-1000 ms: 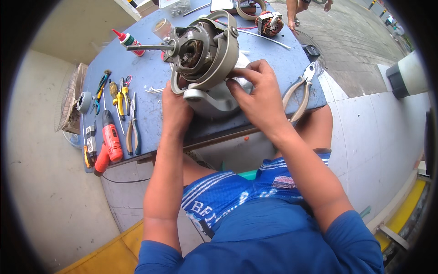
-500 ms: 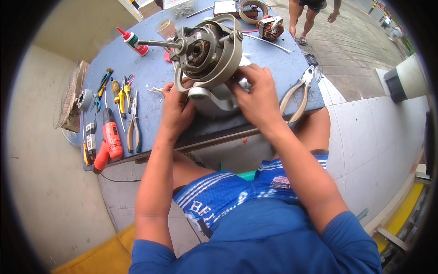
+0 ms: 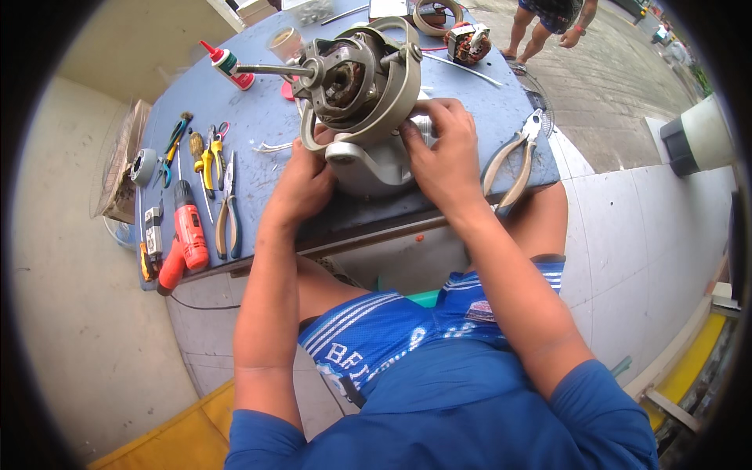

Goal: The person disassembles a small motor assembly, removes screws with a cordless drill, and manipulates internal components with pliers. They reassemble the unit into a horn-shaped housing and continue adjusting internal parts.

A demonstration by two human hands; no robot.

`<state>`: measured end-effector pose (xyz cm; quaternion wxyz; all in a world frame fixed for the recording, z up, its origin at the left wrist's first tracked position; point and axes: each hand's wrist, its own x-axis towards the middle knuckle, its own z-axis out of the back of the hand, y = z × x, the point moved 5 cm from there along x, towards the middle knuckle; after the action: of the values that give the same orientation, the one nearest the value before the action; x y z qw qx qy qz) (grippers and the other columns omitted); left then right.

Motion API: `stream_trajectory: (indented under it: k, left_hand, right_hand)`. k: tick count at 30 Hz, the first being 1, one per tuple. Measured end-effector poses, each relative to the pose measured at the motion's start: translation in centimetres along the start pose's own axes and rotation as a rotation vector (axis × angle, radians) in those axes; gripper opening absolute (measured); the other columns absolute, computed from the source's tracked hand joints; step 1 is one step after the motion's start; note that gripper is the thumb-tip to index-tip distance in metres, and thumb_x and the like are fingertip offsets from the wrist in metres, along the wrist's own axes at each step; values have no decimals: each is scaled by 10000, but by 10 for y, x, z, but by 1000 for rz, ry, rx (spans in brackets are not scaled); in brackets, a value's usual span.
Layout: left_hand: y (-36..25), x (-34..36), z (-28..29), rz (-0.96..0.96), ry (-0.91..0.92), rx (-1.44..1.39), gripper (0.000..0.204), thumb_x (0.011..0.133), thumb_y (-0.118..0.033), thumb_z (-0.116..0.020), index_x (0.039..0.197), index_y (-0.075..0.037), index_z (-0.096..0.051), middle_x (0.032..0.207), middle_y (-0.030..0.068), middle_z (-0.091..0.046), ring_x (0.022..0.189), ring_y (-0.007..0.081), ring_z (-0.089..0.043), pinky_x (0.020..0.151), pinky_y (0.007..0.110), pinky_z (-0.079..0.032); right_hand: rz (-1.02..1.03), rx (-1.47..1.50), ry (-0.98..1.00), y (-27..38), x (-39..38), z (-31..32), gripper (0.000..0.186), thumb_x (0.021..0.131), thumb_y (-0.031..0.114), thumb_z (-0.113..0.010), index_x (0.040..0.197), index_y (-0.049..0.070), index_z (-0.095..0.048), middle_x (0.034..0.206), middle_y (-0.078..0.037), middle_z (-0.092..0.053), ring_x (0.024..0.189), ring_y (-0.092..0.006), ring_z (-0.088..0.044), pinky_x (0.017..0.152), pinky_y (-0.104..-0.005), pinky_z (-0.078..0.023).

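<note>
An electric fan motor (image 3: 348,78) with a long metal shaft sits tilted in a grey ring bracket (image 3: 403,82), above a grey fan base (image 3: 368,164) at the table's front edge. My left hand (image 3: 301,180) is closed around the base's left side, its fingertips partly hidden behind the bracket. On the other side, my right hand (image 3: 446,153) grips the base, with thumb and fingers beside a ribbed whitish part (image 3: 424,129) under the ring. Large pliers (image 3: 513,160) lie just right of my right hand. White wires (image 3: 274,147) stick out left of the base.
On the table's left lie a red drill (image 3: 188,235), long-nose pliers (image 3: 228,211) and several hand tools. Farther back are a glue bottle (image 3: 227,64), a tape roll (image 3: 439,16) and a copper-wound motor part (image 3: 468,43). A person (image 3: 540,27) stands beyond the table.
My right hand has shifted slightly up on the base, and the ribbed part beside its fingers shows more. The motor has shifted slightly. The person beyond has moved to the right.
</note>
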<state>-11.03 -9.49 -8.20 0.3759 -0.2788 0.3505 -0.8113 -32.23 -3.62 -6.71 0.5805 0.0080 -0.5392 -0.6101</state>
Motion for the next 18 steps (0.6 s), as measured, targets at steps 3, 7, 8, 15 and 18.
stream_trajectory:
  k: [3,7,8,15,18]
  left_hand:
    - [-6,2,1,17,-27,66,508,879,90,-524,1350,-7,-689,1442,196,-660,1294,423,-619,1157,472,-432]
    - [-20,8,5,-89,-39,39,492,855,82,-553,1304,-19,-725,1423,206,-678,1310,442,-614,1153,492,-446]
    - [-21,10,6,-88,-44,27,482,854,77,-561,1294,-21,-732,1413,206,-684,1313,442,-613,1152,498,-448]
    - [-20,13,6,-233,-100,116,475,876,43,-614,1330,-44,-722,1414,194,-686,1333,440,-597,1171,511,-439]
    - [-14,15,4,-266,-82,130,476,890,28,-625,1350,-58,-714,1419,196,-682,1345,438,-589,1181,506,-430]
  right_hand:
    - [-164,67,89,-12,2,3,204,956,154,-764,1129,48,-753,1027,-98,-754,909,-266,-653,761,-385,-523]
    - [-256,220,182,-13,0,0,173,961,126,-711,1122,68,-735,1080,-116,-747,932,-303,-618,900,-434,-490]
    - [-214,187,155,-10,0,1,196,964,127,-704,1150,74,-732,1089,-116,-749,932,-300,-616,900,-433,-488]
    - [-154,78,170,-8,-6,3,321,1000,96,-675,1318,52,-683,1153,-162,-752,1009,-313,-649,930,-425,-510]
    - [-122,71,175,-7,-8,3,324,994,78,-671,1317,48,-678,1134,-161,-752,990,-320,-641,930,-427,-509]
